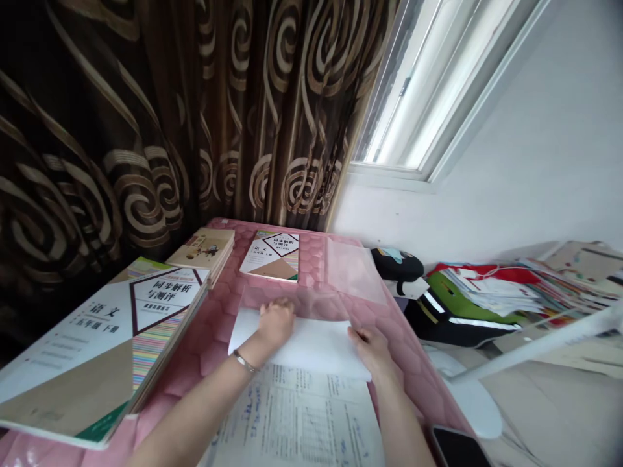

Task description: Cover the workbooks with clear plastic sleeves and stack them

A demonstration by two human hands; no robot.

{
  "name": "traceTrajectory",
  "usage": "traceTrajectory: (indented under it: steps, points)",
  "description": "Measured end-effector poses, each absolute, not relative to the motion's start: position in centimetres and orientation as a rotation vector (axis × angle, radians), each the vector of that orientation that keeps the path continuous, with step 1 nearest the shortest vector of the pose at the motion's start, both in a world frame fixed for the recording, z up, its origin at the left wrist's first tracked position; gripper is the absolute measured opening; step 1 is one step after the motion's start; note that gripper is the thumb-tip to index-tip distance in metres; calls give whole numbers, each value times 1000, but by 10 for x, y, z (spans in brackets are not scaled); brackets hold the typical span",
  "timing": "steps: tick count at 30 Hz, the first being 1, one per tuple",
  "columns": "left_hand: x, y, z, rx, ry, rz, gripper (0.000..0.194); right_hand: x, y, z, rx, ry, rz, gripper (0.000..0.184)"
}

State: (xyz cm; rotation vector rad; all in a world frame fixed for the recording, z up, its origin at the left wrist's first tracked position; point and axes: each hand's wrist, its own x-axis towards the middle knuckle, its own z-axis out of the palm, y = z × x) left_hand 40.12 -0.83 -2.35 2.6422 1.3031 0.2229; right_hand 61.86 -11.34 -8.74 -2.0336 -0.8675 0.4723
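Observation:
A printed paper sheet [311, 421] with blue handwriting lies in front of me. Its far part is folded over toward me, showing a blank white side [311, 340]. My left hand [277, 321], with a bracelet at the wrist, lies on the fold at the far edge; its fingers are curled down on the paper. At the right edge of the folded part, my right hand [367, 347] pinches the paper between thumb and fingers. Beyond the paper, a clear plastic sheet [353, 269] lies on the pink quilted table cover [214, 350].
On the left stand a large workbook [92, 350] on a stack and more books [204, 250] behind it. A smaller workbook [272, 255] lies at the back. A phone [460, 447] rests near the right edge. Beyond are a white lamp [535, 350], a green-black bag [452, 308] and papers.

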Motion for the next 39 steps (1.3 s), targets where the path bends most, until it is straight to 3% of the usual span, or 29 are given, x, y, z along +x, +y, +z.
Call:
traceTrajectory:
  steps: [7, 16, 29, 39]
  points:
    - [325, 12, -48, 2034, 1878, 657, 35, 617, -111, -87, -1980, -831, 371, 34]
    - [303, 18, -84, 1440, 1417, 1274, 24, 616, -112, -85, -1898, -744, 416, 36]
    - [300, 22, -83, 1287, 1238, 1368, 39, 608, -112, -70, -1867, -818, 326, 41]
    - [302, 20, -80, 1365, 1291, 1315, 34, 605, -113, -67, -1804, -832, 363, 44]
